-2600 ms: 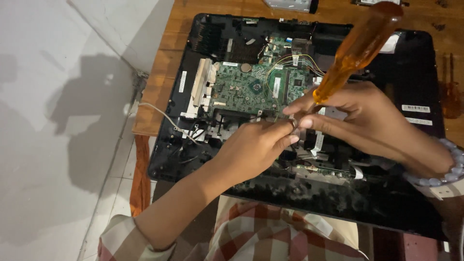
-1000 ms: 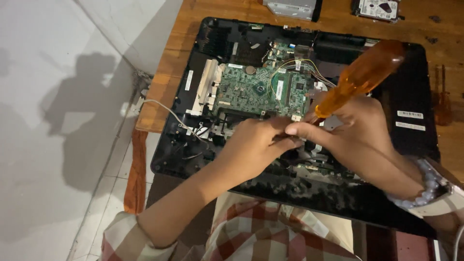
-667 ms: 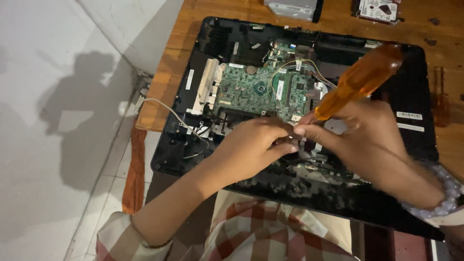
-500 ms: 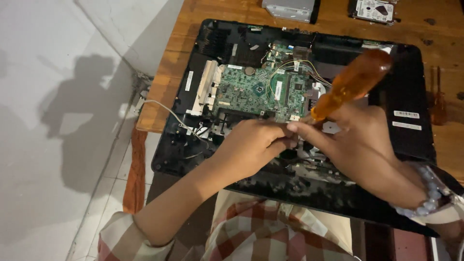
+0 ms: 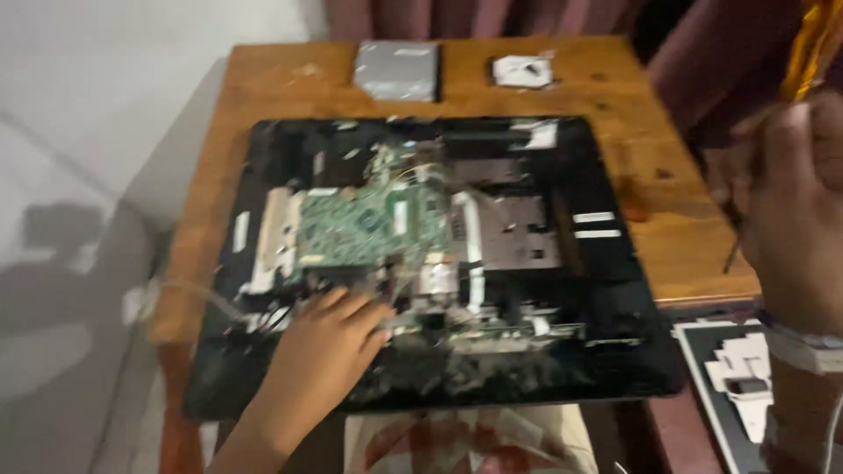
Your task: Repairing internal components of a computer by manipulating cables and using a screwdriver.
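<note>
A black opened computer chassis (image 5: pixel 632 351) lies flat on a wooden table (image 5: pixel 685 246), with a green circuit board (image 5: pixel 369 224) inside it at centre left. My left hand (image 5: pixel 320 360) rests flat on the chassis just below the board, fingers slightly apart and holding nothing. My right hand (image 5: pixel 790 202) is raised at the right edge, off the chassis. It is closed around an orange-handled screwdriver (image 5: pixel 808 44), whose thin shaft points down past the table edge. The picture is blurred.
At the back of the table stand a grey metal drive (image 5: pixel 397 70) and a smaller pale part (image 5: pixel 522 70). White pieces lie on a dark tray (image 5: pixel 694 369) at the lower right. A white cable (image 5: pixel 176 290) hangs off the table's left side.
My right hand has lifted the screwdriver off the board and swung it out to the right. My left hand stays below the board. The view has shifted and blurred.
</note>
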